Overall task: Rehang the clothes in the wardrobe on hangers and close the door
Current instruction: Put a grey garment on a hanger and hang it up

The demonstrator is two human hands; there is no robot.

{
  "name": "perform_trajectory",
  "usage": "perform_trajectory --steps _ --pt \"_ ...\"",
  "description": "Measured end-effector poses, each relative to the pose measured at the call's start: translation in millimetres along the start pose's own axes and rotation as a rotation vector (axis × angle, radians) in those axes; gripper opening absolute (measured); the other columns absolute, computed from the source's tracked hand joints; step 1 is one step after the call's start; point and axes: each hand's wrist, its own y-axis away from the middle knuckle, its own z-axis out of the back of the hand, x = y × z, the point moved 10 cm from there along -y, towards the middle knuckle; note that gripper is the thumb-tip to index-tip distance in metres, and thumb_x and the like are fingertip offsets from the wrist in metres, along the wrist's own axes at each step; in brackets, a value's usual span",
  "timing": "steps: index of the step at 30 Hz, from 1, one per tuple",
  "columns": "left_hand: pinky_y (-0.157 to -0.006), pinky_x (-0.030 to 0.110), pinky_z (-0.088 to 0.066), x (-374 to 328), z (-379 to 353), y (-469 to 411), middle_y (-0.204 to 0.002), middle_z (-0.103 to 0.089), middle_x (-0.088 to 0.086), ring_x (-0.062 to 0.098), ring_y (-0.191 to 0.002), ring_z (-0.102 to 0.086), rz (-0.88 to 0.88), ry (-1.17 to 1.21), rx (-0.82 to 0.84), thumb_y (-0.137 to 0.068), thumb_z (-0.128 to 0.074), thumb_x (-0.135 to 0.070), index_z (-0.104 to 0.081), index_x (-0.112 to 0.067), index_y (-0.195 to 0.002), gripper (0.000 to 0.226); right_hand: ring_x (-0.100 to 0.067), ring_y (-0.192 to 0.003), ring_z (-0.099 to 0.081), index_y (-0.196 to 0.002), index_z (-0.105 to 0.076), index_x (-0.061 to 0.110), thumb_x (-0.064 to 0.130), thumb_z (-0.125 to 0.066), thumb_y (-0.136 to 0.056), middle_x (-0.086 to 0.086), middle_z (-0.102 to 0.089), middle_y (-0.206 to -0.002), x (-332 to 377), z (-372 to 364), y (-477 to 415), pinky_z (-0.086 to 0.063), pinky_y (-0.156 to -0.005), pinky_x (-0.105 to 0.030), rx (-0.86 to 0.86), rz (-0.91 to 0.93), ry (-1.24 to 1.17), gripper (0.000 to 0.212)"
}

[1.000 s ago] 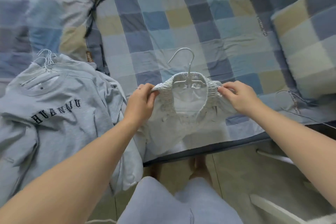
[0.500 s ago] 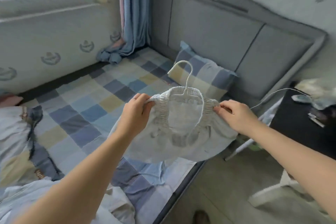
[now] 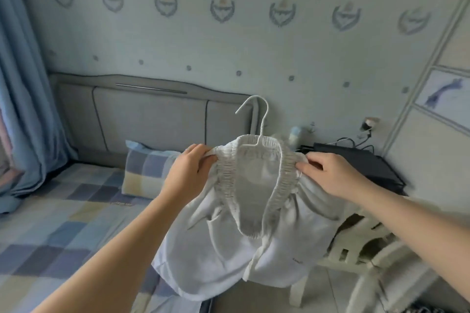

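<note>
White shorts (image 3: 223, 262) on a hanger (image 3: 263, 124), held up between 2 hands, clear of the bed (image 3: 63, 231).

The left hand (image 3: 189, 173) and right hand (image 3: 330, 175) each pinch an end of the elastic waistband, so its long axis runs left to right and the hook stands up midway between them. The legs hang free over the bed edge and floor. A panelled front (image 3: 437, 150) at the far right, probably the wardrobe, lies nearer the right hand. A pillow (image 3: 145, 170) lies to the left and a plastic chair (image 3: 368, 244) stands below the right arm.
</note>
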Motion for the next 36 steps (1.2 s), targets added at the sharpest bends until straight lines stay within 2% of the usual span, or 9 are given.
perform_trajectory --steps 3,8,15,19,24,26,29,34,36 --pt "-0.062 0.020 -0.032 -76.3 -42.5 -26.7 -0.079 -0.053 -0.010 0.008 -0.072 -0.048 -0.104 0.073 0.029 -0.097 -0.063 -0.022 -0.063 -0.013 -0.090 0.011 -0.004 -0.046 -0.035 -0.062 -0.042 0.016 0.040 -0.060 -0.095 0.012 -0.040 -0.049 -35.6 77.7 34.3 -0.031 -0.049 -0.022 -0.130 -0.036 0.054 0.045" --pt "-0.064 0.008 -0.035 -220.3 -108.2 -55.6 -0.078 -0.053 -0.013 -0.002 -0.079 -0.053 -0.281 0.202 0.107 -0.097 -0.062 -0.023 -0.059 -0.023 -0.085 0.012 -0.005 -0.051 -0.032 -0.067 -0.041 0.005 0.036 -0.065 -0.092 0.009 -0.035 -0.053 -88.0 202.7 106.4 -0.026 -0.052 -0.023 -0.309 -0.105 0.072 0.047" --pt "-0.062 0.016 -0.035 -418.1 -191.8 -83.9 -0.078 -0.055 -0.008 0.007 -0.074 -0.053 -0.482 0.349 0.155 -0.098 -0.061 -0.023 -0.056 -0.023 -0.083 0.016 -0.008 -0.054 -0.035 -0.068 -0.045 -0.001 0.034 -0.066 -0.092 0.000 -0.038 -0.057 -133.9 372.9 209.8 -0.028 -0.053 -0.025 -0.532 -0.153 0.139 0.047" --pt "-0.063 0.032 -0.035 -518.8 -242.5 -94.9 -0.078 -0.055 -0.001 0.019 -0.076 -0.052 -0.564 0.399 0.178 -0.099 -0.058 -0.024 -0.059 -0.011 -0.084 0.019 -0.010 -0.055 -0.034 -0.069 -0.043 -0.002 0.035 -0.066 -0.091 -0.003 -0.036 -0.059 -156.0 458.1 260.2 -0.025 -0.052 -0.027 -0.649 -0.202 0.217 0.049" --pt "-0.075 0.038 -0.042 -624.7 -308.3 -105.8 -0.094 -0.058 0.000 0.030 -0.092 -0.057 -0.607 0.463 0.226 -0.101 -0.052 -0.032 -0.063 -0.015 -0.106 0.021 -0.014 -0.052 -0.036 -0.062 -0.043 -0.002 0.027 -0.068 -0.090 -0.002 -0.038 -0.054 -184.7 546.8 316.8 -0.026 -0.053 -0.031 -0.792 -0.326 0.289 0.048" --pt "-0.093 0.042 -0.043 -661.6 -334.0 -110.1 -0.118 -0.060 0.004 0.032 -0.114 -0.053 -0.602 0.483 0.250 -0.102 -0.049 -0.035 -0.059 -0.019 -0.127 0.032 -0.007 -0.044 -0.034 -0.053 -0.041 0.011 0.024 -0.069 -0.089 0.010 -0.040 -0.044 -195.0 574.8 335.9 -0.027 -0.047 -0.024 -0.844 -0.381 0.315 0.048" --pt "-0.114 0.043 -0.025 -715.8 -370.7 -113.5 -0.149 -0.045 0.004 0.031 -0.139 -0.034 -0.595 0.549 0.309 -0.103 -0.044 -0.038 -0.045 -0.020 -0.145 0.046 -0.004 -0.041 -0.033 -0.047 -0.041 0.019 0.023 -0.067 -0.089 0.012 -0.040 -0.041 -208.1 607.5 357.4 -0.028 -0.047 -0.023 -0.907 -0.478 0.350 0.049" --pt "-0.119 0.043 -0.023 -810.4 -434.6 -108.2 -0.161 -0.028 -0.001 0.025 -0.147 -0.024 -0.688 0.729 0.569 -0.102 -0.041 -0.052 -0.031 -0.028 -0.153 0.058 -0.011 -0.047 -0.030 -0.052 -0.037 0.020 0.020 -0.063 -0.087 0.000 -0.034 -0.056 -228.8 651.5 385.2 -0.022 -0.045 -0.024 -1.059 -0.645 0.342 0.043" --pt "-0.118 0.035 -0.022 -845.8 -456.6 -105.4 -0.163 -0.023 -0.004 0.019 -0.149 -0.023 -0.740 0.808 0.702 -0.100 -0.042 -0.057 -0.025 -0.030 -0.156 0.064 -0.011 -0.057 -0.035 -0.061 -0.047 0.011 0.021 -0.063 -0.085 -0.006 -0.038 -0.064 -236.4 668.8 394.6 -0.025 -0.049 -0.022 -1.131 -0.717 0.293 0.030"
